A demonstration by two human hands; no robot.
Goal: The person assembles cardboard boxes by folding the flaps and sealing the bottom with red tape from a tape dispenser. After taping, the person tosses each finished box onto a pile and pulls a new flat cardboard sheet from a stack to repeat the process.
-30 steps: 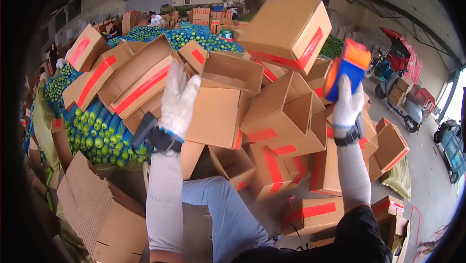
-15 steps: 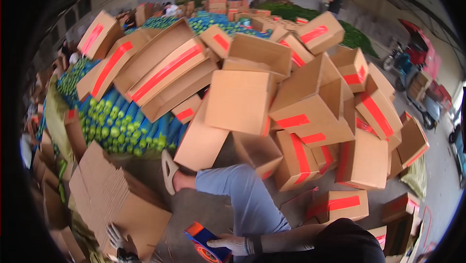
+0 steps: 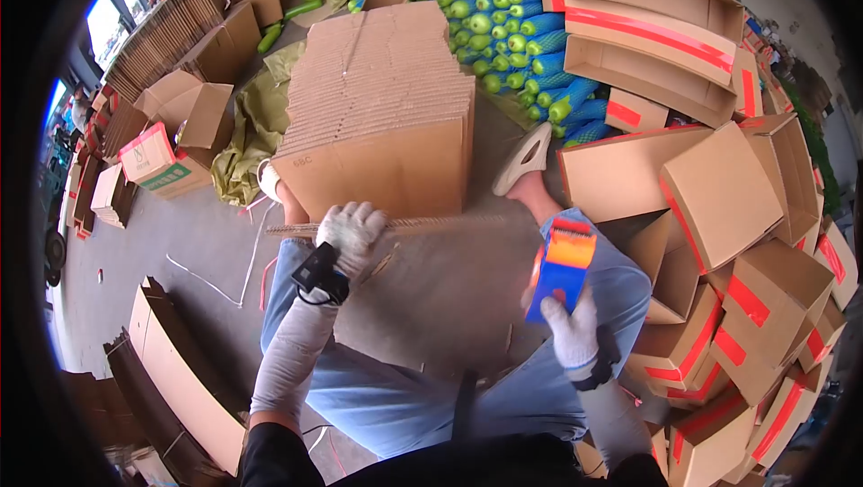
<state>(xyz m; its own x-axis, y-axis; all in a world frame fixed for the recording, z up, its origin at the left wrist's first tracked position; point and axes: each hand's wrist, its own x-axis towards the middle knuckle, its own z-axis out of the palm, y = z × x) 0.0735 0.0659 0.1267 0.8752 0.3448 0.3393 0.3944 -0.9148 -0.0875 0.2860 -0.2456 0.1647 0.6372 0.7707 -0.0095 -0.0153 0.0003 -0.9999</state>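
My left hand (image 3: 352, 233), in a pale glove with a black device at the wrist, grips a flat folded cardboard piece (image 3: 422, 225) seen edge-on and partly blurred. Its fingers are wrapped over the top edge. Just beyond it stands a stack of flattened cartons (image 3: 373, 118) between my feet. My right hand (image 3: 573, 330), also gloved, holds a blue and orange tape dispenser (image 3: 562, 264) above my right leg.
Open cartons with red tape (image 3: 719, 195) are heaped on the right. Green vegetables in blue netting (image 3: 512, 28) lie beyond. At left are an opened carton (image 3: 166, 159), flattened cartons (image 3: 175, 33), olive sacking (image 3: 252, 141) and a long cardboard piece (image 3: 184, 379).
The view has swung left and down. My left hand has gone from lying against the carton stack to gripping a flat piece. The dispenser is now upright in my right hand.
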